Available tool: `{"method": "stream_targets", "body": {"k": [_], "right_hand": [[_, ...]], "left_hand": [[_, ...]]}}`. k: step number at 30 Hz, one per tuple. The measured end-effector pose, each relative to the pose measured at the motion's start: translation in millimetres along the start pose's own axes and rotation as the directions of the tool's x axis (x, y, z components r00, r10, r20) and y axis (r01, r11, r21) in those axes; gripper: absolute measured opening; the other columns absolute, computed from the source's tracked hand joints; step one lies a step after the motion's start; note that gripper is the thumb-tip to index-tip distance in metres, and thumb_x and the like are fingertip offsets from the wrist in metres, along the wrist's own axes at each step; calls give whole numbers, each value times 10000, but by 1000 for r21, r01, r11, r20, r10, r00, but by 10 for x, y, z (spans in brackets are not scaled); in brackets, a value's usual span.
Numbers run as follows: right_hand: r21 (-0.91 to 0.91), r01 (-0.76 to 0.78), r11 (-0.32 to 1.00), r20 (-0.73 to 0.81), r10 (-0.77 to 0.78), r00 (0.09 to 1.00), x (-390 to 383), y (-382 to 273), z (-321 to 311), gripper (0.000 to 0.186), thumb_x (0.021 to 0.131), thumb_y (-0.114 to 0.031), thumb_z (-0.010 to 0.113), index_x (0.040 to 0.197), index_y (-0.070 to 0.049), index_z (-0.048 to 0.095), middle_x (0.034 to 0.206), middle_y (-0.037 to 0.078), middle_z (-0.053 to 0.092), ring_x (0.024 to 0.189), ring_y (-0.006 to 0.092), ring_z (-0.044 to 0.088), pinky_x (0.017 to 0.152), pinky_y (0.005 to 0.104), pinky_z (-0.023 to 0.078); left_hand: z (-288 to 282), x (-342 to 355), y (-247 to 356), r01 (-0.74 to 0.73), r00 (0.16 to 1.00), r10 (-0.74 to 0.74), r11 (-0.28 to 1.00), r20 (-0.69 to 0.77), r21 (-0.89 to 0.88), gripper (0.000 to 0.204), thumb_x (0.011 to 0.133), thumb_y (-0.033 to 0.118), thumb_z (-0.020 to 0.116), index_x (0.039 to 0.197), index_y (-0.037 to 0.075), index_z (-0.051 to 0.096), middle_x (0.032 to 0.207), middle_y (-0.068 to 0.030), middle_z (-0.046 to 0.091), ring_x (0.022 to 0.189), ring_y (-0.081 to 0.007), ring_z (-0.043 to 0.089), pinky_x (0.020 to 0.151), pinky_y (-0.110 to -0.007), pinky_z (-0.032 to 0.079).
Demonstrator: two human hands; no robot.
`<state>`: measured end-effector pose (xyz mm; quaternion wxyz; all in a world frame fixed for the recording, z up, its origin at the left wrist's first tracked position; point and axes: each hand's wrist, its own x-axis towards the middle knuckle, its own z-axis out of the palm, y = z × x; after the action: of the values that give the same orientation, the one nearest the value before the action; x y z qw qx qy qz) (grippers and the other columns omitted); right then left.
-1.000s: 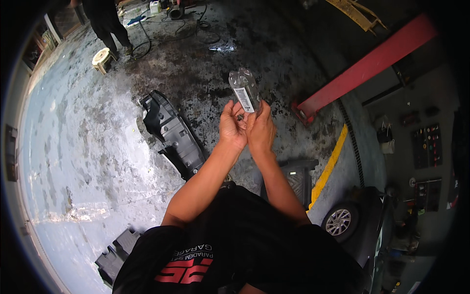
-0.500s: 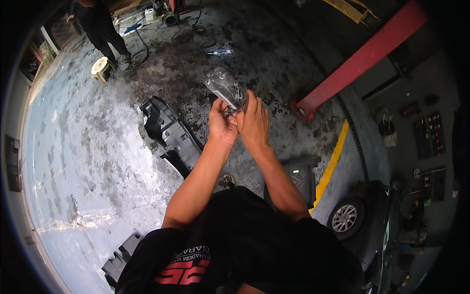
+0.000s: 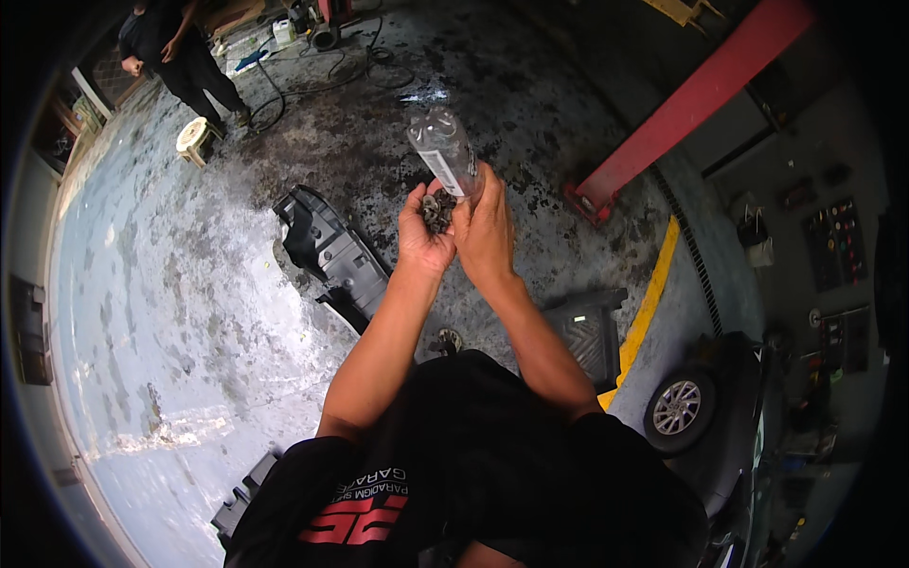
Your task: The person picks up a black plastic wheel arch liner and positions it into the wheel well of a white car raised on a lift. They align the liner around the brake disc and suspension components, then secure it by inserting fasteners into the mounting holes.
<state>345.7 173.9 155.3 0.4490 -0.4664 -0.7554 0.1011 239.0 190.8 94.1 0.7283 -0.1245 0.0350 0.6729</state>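
Observation:
My left hand is cupped, palm up, around a pile of small dark and silvery parts, apparently fasteners. My right hand grips a clear plastic bottle with a white label, touching my left hand. The bottle tilts over that palm with its lobed base at the top; its lower end is hidden by my fingers.
Black molded panels lie on the stained floor. A person stands beside a white stool near hoses. A red post, yellow line and car wheel are on the right.
Both hands have moved up and slightly left with the bottle, which has shifted in tilt. More small parts show in my left palm. The other person's arms have moved into view.

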Motion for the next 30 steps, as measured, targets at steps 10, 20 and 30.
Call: {"method": "stream_targets", "body": {"k": [10,20,30], "right_hand": [[824,-468,319,383,296,875,-79,168,-122,341,1040,-272,595,1265,-30,511,883,45,640,685,93,570,570,261,480],[756,-641,-133,650,275,709,-261,291,-377,565,1045,-596,384,1292,-108,525,911,58,621,651,98,552,494,281,449],[764,-603,230,397,568,720,-157,1037,-943,420,1037,-238,590,1423,-99,502,1097,71,691,692,93,560,530,274,482]], "left_hand": [[-16,-238,-7,-97,962,112,993,-248,69,325,1043,283,517,1070,-15,645,1005,-164,663,1033,-312,674,871,-408,619],[-995,-587,554,172,948,-110,967,-297,188,300,956,352,686,886,72,607,810,-67,612,628,-144,563,384,-192,364],[-2150,-1483,1111,533,733,-47,660,-679,530,310,954,362,691,872,82,587,786,-57,602,591,-130,534,388,-209,333]]}}
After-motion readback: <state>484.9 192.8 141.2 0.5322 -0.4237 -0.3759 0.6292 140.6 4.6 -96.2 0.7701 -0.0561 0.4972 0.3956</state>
